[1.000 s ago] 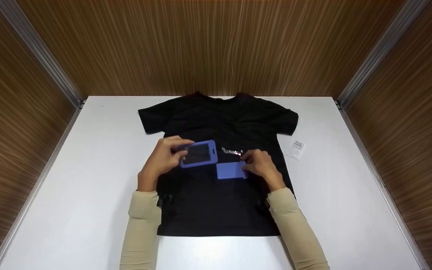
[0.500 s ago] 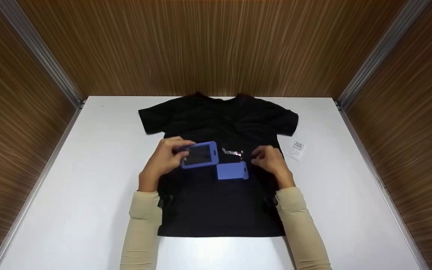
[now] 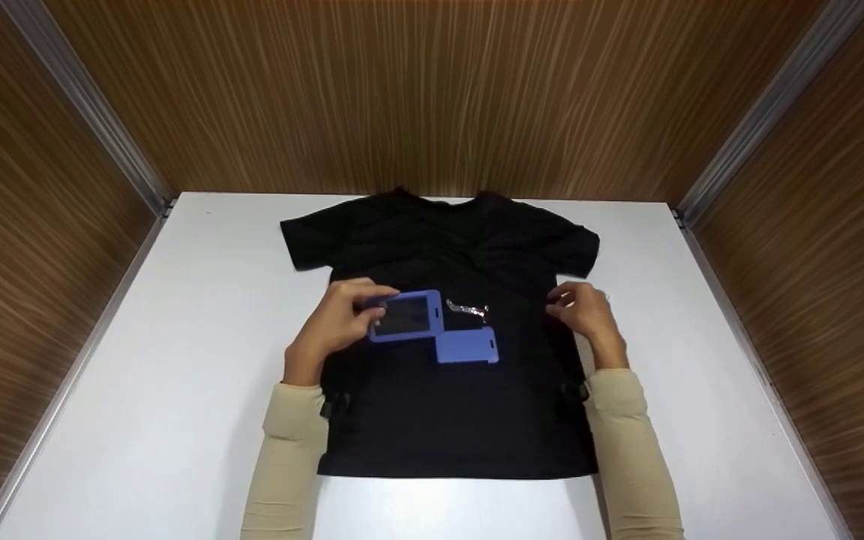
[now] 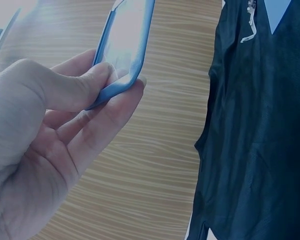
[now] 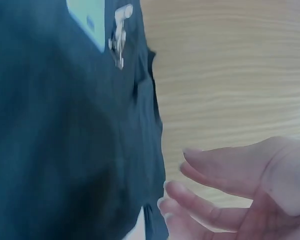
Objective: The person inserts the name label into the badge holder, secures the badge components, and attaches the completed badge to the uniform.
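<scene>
My left hand [image 3: 338, 315] pinches one end of a blue card holder frame [image 3: 438, 315] with a clear window. In the left wrist view the thumb presses on the window of the card holder [image 4: 147, 40] and fingers support it from behind. A flat blue panel [image 3: 466, 346], likely the holder's other part, lies on a black T-shirt [image 3: 447, 420]. Just above that panel is a shiny metal clip with a strap [image 3: 467, 308]. My right hand [image 3: 586, 309] hovers by the shirt's right side, fingers loosely bent, holding nothing; the right wrist view shows a gap between thumb and fingers.
The T-shirt is spread flat on a white table [image 3: 702, 375]. Wood-grain panels [image 3: 432, 97] enclose the back and both sides. The small printed white card right of the shirt is now mostly hidden behind my right hand.
My right hand has let go of the blue panel and moved right, over the printed card. The left hand keeps its hold on the card holder, almost in place.
</scene>
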